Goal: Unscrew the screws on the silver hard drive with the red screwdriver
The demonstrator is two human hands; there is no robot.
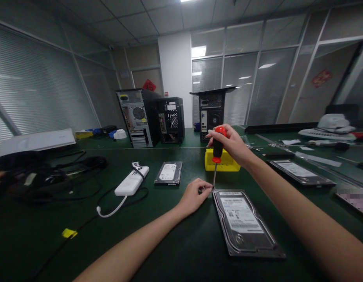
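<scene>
Nearest lies a hard drive (242, 219), long axis running away, slightly leftward. Beyond it sits a yellow bin (230, 167), contents unclear. At the drive's far-left corner, the person's left hand (194, 196) is nearly pinched, any hold unclear; the right hand (233, 144) wraps a near-upright screwdriver (218, 150), tip down.

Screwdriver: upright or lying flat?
Upright, slightly tilted: the right hand holds the screwdriver handle-up, its shaft pointing down at a corner of the hard drive.

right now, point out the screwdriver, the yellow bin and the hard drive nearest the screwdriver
Screwdriver (217, 151), head view, black handle
Yellow bin (225, 168), head view, front edge
Hard drive (244, 217), head view, label
</scene>
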